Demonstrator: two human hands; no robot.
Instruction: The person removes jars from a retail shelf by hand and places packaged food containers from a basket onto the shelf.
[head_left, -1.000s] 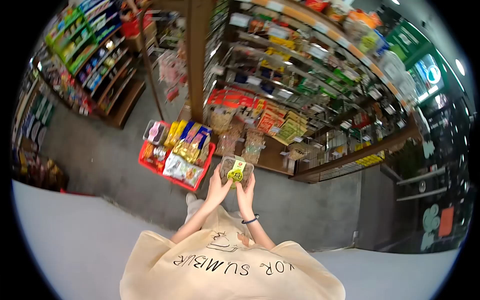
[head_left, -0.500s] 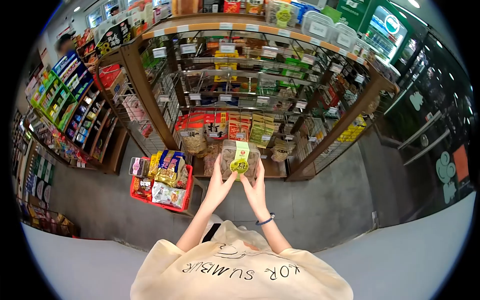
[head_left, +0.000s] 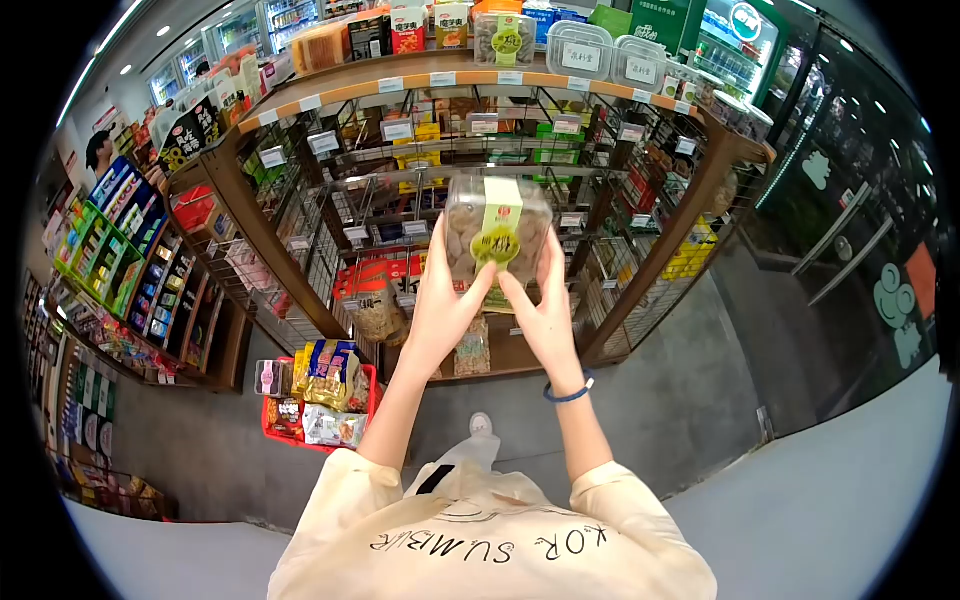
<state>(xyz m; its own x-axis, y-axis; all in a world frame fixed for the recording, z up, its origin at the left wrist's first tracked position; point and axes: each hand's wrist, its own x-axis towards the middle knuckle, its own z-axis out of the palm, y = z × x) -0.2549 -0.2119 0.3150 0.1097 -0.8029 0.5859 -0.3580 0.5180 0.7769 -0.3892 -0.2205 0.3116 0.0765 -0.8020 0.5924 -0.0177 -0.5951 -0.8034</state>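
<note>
Held out before the shelf is a clear plastic box of brown nut-like pieces (head_left: 520, 225), with a pale green label band and a round green sticker. My left hand (head_left: 440, 305) is closed on its left side, and my right hand (head_left: 545, 315) grips the right side. Both thumbs press on the near edge by the sticker. A blue band circles my right wrist. On the shelf's top board stands a similar labelled box (head_left: 503, 42), beyond the held one. Bags of snacks (head_left: 375, 310) on the lower shelf are partly hidden behind my left hand.
The wooden shelf unit (head_left: 420, 88) with wire sides spans the front. A red basket (head_left: 375, 395) full of packaged snacks is at lower left. Clear lidded tubs (head_left: 580, 50) sit on the top board. Glass doors (head_left: 850, 230) are at right; a person (head_left: 100, 150) is at far left.
Both hands have raised the box from in front of the lower bags towards the upper shelf, and it looks larger. The view has tilted up a little, and a shoe now shows.
</note>
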